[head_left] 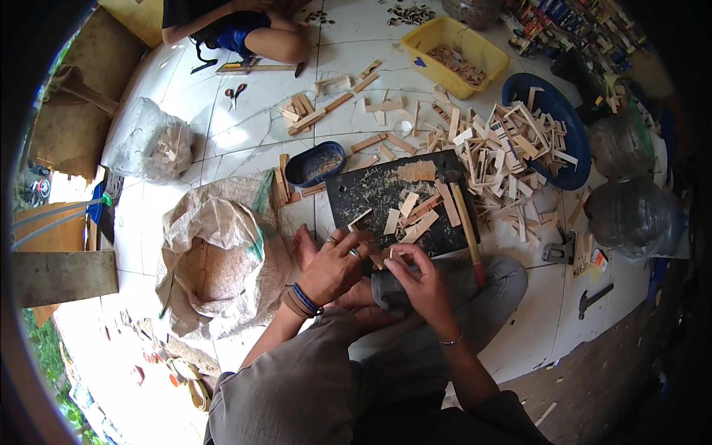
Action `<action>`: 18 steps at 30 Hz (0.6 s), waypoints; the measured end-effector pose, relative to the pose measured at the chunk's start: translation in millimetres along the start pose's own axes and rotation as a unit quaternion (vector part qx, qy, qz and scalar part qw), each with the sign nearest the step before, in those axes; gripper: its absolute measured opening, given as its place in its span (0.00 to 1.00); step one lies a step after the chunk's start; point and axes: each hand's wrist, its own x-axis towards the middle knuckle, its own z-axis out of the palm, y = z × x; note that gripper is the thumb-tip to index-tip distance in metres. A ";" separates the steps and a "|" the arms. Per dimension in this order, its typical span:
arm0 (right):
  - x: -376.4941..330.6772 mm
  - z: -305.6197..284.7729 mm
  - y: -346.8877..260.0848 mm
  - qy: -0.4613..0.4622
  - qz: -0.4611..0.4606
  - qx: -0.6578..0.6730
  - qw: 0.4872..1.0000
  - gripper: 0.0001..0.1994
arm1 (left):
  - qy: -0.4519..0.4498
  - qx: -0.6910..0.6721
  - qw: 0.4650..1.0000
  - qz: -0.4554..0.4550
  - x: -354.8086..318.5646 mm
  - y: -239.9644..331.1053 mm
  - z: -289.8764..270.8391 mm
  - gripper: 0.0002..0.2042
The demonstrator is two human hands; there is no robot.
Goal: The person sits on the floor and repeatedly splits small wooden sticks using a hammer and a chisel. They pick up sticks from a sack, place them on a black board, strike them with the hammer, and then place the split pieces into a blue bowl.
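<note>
Over my lap, my two hands meet at the near edge of a black board (348,194). My right hand (421,285) pinches a small wooden piece (396,256) between thumb and fingers. Close against it, my left hand (334,267) has its fingers curled round another small wooden piece (377,262), partly hidden by the fingers. A pale wooden strip (360,218) lies on the board just beyond my left knuckles. Several short wooden strips (420,225) and shavings lie on the board, and a long stick with a red end (467,226) rests along its right side.
A large heap of wooden strips (489,144) spills from a blue basin (578,141) at right. An open woven sack (174,259) stands left, behind it a clear plastic bag (152,141). A blue tray (293,174), yellow tub (415,63), scissors (235,94), hammer (593,298) and another person (274,44) surround me.
</note>
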 end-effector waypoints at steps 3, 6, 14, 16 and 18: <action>0.5 -1.0 2.7 -0.006 0.004 0.021 1.000 0.14 | -0.024 -0.005 0.998 0.049 0.1 -6.2 9.6 0.17; -2.5 -4.8 3.2 -0.015 0.004 0.049 0.999 0.14 | -0.106 0.027 0.993 0.033 2.5 -8.0 9.7 0.14; -9.4 -15.0 3.7 -0.009 0.061 -0.004 0.998 0.13 | 0.151 -0.314 0.932 -0.096 2.4 1.9 -14.2 0.08; -7.4 -14.7 7.8 -0.021 0.056 -0.027 0.998 0.12 | 0.181 -0.408 0.884 -0.142 3.1 -0.4 -12.0 0.10; -3.6 -15.2 12.7 -0.015 0.029 -0.075 0.997 0.13 | 0.189 -0.463 0.844 -0.193 1.3 -2.5 -8.0 0.13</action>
